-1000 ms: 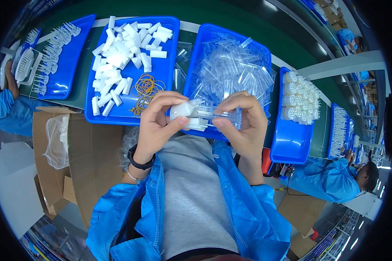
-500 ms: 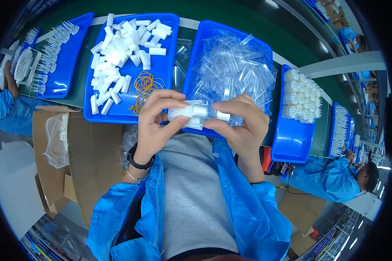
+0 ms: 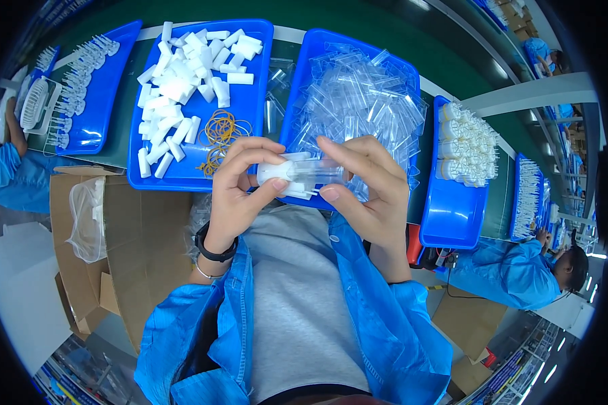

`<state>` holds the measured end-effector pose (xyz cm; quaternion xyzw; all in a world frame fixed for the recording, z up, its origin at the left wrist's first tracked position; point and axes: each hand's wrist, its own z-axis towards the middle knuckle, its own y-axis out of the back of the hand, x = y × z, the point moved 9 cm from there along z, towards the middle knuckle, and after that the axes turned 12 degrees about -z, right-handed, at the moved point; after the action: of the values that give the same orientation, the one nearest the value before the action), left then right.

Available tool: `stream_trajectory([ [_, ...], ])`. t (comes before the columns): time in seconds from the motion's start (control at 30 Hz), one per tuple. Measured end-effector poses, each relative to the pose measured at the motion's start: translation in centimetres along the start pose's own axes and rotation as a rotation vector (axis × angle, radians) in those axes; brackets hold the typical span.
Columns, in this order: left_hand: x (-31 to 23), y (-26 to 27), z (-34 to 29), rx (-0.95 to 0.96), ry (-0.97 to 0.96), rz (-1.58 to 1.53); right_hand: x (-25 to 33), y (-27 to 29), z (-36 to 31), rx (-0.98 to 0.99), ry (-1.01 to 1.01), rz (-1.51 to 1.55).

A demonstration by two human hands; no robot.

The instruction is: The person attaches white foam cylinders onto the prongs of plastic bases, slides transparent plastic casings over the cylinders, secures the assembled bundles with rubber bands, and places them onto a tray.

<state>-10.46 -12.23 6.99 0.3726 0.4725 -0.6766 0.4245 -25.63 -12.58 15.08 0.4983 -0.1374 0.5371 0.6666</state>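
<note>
My left hand (image 3: 246, 177) is closed around a white plastic part (image 3: 274, 173), pinching its rounded end between thumb and fingers. A clear plastic tube piece (image 3: 325, 172) sticks out of that part toward the right, lying roughly level. White prongs (image 3: 301, 192) of the part show beside the clear piece. My right hand (image 3: 371, 182) is open around the free end of the clear piece, thumb below and index finger above, spread apart. Whether its other fingers touch the piece I cannot tell.
Ahead left, a blue tray (image 3: 213, 177) holds white foam cylinders (image 3: 175, 88) and tan rubber bands (image 3: 226, 131). A second blue tray (image 3: 302, 74) carries many clear plastic pieces (image 3: 365, 101). To the right, another tray (image 3: 452, 216) holds white wired parts (image 3: 463, 145). A cardboard box (image 3: 138, 256) stands left.
My right hand has loosened its pinch, and its thumb and index finger have spread apart. The white cylinder seen at the clear piece's right end no longer shows there. My left hand keeps its grip.
</note>
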Motion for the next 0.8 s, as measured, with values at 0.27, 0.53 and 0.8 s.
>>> stream_trajectory([
  [0.27,-0.3,-0.2,0.0,0.015,-0.019,0.023,-1.2,1.0,-0.7,-0.013,-0.08,0.024],
  [0.53,-0.1,-0.4,0.0,0.019,-0.007,0.058,-1.5,1.2,-1.0,-0.135,-0.087,-0.015],
  [0.8,-0.1,-0.3,-0.1,0.016,-0.004,0.079,-2.9,0.2,-1.3,0.034,-0.178,0.209],
])
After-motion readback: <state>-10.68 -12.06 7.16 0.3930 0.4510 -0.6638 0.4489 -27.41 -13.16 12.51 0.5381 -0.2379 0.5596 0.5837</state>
